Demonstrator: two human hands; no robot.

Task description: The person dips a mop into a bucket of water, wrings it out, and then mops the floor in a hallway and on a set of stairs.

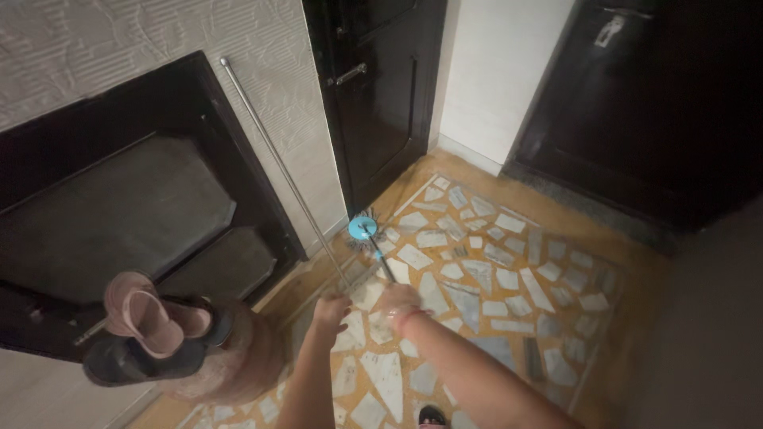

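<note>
Head view, person 1: What do the 2 hands hold?

Person 2: The left hand (331,308) has its grip clenched around the lower end of a long silver metal rod (280,165), which slants up and left against the textured white wall (278,56). The right hand (397,300), with a red band at the wrist, is grasping the thin handle of a mop (364,229). Its round blue head with grey strands rests on the floor, just in front of a dark door (381,95).

Person 1: Any packages or signs nearby?

Person 2: I see none I can make out. At lower left, a pinkish shoe and a dark shoe (151,334) sit on a rounded brownish object. The floor (493,270) is yellow with pale stone pieces set in it. Another dark door (660,103) stands at upper right.
</note>
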